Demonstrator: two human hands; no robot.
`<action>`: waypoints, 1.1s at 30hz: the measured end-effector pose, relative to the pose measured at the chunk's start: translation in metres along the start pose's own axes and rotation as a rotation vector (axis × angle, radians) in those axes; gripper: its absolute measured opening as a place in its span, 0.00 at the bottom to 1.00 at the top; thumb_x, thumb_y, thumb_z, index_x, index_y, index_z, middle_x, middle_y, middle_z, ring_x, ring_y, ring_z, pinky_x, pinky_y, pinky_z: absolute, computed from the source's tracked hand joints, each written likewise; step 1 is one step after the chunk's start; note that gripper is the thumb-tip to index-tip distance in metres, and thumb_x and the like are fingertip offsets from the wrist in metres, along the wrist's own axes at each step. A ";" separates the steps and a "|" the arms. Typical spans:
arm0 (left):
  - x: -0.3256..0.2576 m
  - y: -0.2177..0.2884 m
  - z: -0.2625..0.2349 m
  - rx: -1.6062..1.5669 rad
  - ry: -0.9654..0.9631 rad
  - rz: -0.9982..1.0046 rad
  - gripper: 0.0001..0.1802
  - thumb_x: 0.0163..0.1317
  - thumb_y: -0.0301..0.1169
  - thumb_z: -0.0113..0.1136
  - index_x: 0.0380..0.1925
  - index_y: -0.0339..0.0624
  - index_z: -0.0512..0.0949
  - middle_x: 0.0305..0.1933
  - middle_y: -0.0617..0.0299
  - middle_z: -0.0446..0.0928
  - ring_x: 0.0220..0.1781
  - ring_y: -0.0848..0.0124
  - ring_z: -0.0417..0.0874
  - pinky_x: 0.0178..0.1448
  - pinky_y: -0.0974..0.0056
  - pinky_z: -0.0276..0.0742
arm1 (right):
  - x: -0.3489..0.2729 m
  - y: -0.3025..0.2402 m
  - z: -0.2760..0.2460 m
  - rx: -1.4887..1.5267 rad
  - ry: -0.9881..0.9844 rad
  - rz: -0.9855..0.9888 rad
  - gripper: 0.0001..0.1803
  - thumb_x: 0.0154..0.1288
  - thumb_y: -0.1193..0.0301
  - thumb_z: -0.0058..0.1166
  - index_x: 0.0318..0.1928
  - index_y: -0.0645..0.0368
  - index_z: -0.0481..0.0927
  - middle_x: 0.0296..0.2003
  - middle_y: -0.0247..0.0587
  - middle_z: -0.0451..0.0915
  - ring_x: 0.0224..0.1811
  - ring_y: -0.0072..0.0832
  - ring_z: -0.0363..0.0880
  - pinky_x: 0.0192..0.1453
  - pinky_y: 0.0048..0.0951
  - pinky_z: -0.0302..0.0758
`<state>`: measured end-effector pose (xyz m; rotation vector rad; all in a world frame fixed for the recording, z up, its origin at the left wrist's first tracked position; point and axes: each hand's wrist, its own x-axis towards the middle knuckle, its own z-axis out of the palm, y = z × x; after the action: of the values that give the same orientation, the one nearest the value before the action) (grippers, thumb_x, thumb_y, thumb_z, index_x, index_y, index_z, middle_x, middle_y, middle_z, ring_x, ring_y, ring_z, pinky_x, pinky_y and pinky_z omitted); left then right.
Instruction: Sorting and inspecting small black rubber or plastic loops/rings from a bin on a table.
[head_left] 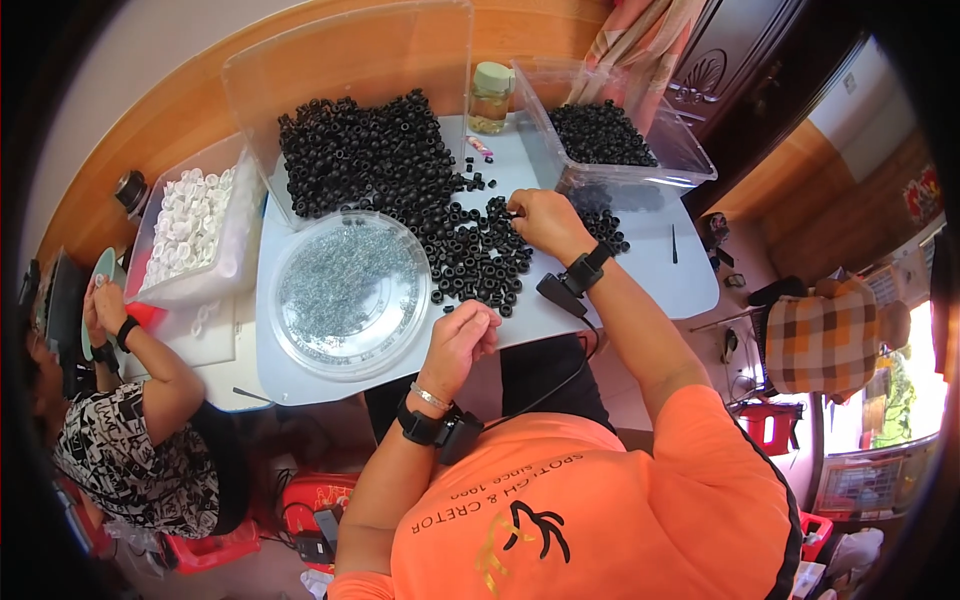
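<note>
Small black ring-shaped parts (478, 258) lie in a loose heap on the pale blue table in front of me. My right hand (550, 222) reaches over the heap's right side. Its fingers are bent together and touch the parts; what is between the fingertips is hidden. Near the table's front edge is my left hand (461, 342), fingers curled and thumb drawn in, close to a few stray rings. Anything inside it I cannot make out. A round clear tray (352, 373) of tiny clear, bluish pieces stands left of the heap.
A tipped clear bin (248, 130) spills black parts. Another clear bin (680, 168) holds more at back right, beside a lidded jar (491, 98). Left, a person (140, 430) handles something near a bin of white parts (190, 225). Another person (825, 340) is far right.
</note>
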<state>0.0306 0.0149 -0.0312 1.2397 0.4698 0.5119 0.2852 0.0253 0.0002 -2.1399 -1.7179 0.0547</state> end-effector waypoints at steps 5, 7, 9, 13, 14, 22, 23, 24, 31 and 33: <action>0.002 0.000 -0.002 -0.020 0.028 0.018 0.13 0.71 0.36 0.46 0.41 0.38 0.76 0.28 0.65 0.76 0.26 0.78 0.75 0.28 0.75 0.67 | -0.029 -0.029 -0.029 0.301 0.109 -0.148 0.17 0.50 0.76 0.62 0.44 0.60 0.81 0.35 0.42 0.81 0.37 0.34 0.80 0.42 0.30 0.77; 0.004 -0.001 0.000 -0.086 0.050 0.054 0.14 0.71 0.34 0.46 0.47 0.36 0.73 0.31 0.63 0.76 0.30 0.76 0.77 0.30 0.74 0.70 | -0.047 -0.047 -0.034 0.429 0.080 -0.212 0.17 0.50 0.77 0.63 0.44 0.60 0.81 0.35 0.41 0.81 0.37 0.33 0.80 0.41 0.30 0.76; 0.004 -0.001 0.001 -0.125 0.073 0.042 0.14 0.71 0.34 0.46 0.47 0.36 0.73 0.32 0.63 0.77 0.30 0.76 0.77 0.30 0.73 0.70 | -0.065 -0.068 -0.038 0.468 0.022 -0.286 0.16 0.51 0.77 0.62 0.44 0.59 0.81 0.34 0.41 0.81 0.37 0.33 0.80 0.41 0.31 0.76; 0.003 -0.005 0.001 -0.115 0.092 0.040 0.13 0.71 0.33 0.45 0.48 0.37 0.73 0.33 0.63 0.76 0.30 0.77 0.76 0.31 0.74 0.70 | -0.084 -0.091 -0.033 0.467 -0.014 -0.387 0.16 0.51 0.78 0.59 0.44 0.58 0.82 0.34 0.40 0.81 0.37 0.37 0.78 0.42 0.34 0.76; 0.002 -0.004 0.002 -0.057 0.086 0.045 0.14 0.71 0.33 0.45 0.49 0.37 0.73 0.35 0.64 0.76 0.31 0.77 0.76 0.32 0.74 0.70 | -0.085 -0.094 -0.031 0.436 -0.004 -0.430 0.16 0.51 0.79 0.58 0.44 0.58 0.82 0.34 0.40 0.81 0.37 0.38 0.78 0.42 0.34 0.76; -0.045 0.019 -0.013 -0.104 0.200 0.072 0.12 0.69 0.33 0.46 0.41 0.35 0.74 0.29 0.64 0.76 0.27 0.78 0.75 0.29 0.75 0.67 | -0.086 -0.123 -0.036 0.630 -0.051 -0.485 0.14 0.54 0.78 0.61 0.44 0.57 0.83 0.35 0.36 0.83 0.35 0.30 0.79 0.40 0.29 0.75; -0.054 0.021 -0.017 -0.108 0.227 0.112 0.12 0.69 0.34 0.46 0.40 0.36 0.74 0.29 0.63 0.76 0.27 0.78 0.75 0.29 0.75 0.67 | -0.083 -0.126 -0.039 0.783 -0.142 -0.344 0.12 0.55 0.77 0.62 0.43 0.58 0.83 0.34 0.36 0.83 0.33 0.25 0.79 0.38 0.26 0.74; -0.062 0.023 -0.021 -0.112 0.252 0.153 0.12 0.70 0.34 0.46 0.39 0.36 0.74 0.29 0.63 0.76 0.28 0.77 0.76 0.30 0.75 0.67 | -0.079 -0.129 -0.041 0.930 -0.233 -0.198 0.11 0.57 0.76 0.63 0.42 0.59 0.84 0.33 0.35 0.83 0.32 0.20 0.78 0.36 0.23 0.73; -0.092 0.021 -0.053 -0.108 0.420 0.229 0.14 0.70 0.38 0.44 0.39 0.36 0.71 0.30 0.59 0.75 0.28 0.73 0.77 0.30 0.73 0.68 | -0.024 -0.155 0.025 0.382 -0.079 -0.557 0.07 0.55 0.72 0.59 0.36 0.58 0.84 0.30 0.41 0.80 0.34 0.36 0.79 0.41 0.33 0.76; -0.096 0.020 -0.056 -0.115 0.446 0.235 0.14 0.70 0.38 0.44 0.39 0.36 0.71 0.30 0.59 0.75 0.28 0.73 0.77 0.30 0.73 0.68 | -0.019 -0.158 0.045 0.301 -0.067 -0.559 0.07 0.55 0.71 0.59 0.35 0.58 0.83 0.30 0.41 0.80 0.36 0.39 0.78 0.42 0.36 0.75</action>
<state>-0.0815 0.0048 -0.0213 1.0742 0.6618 1.0127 0.1213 0.0467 0.0058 -1.4100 -2.1284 0.2148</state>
